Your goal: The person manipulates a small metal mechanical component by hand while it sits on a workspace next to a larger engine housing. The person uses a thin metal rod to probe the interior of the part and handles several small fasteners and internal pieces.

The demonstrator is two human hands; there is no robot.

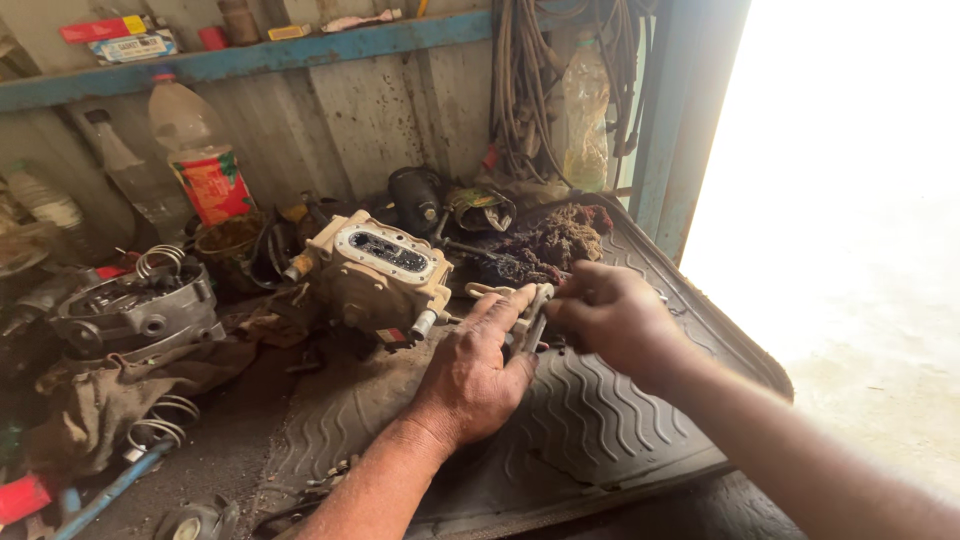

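A grey engine casing (135, 312) lay at far left. Beside the cream engine block (378, 270), the left hand (470, 370) steadied a metal rod (533, 318) on the ribbed rubber mat (590, 420), fingers half-open. The right hand (610, 315) pinched its end, fingers closed on it; the fitting step appeared underway, requiring firm alignment.

- The left hand (472, 372) was bare, gloveless, with grime on its knuckles.
- The right hand (612, 315), nearer the doorway, was bare; both forearms were unsleeved.
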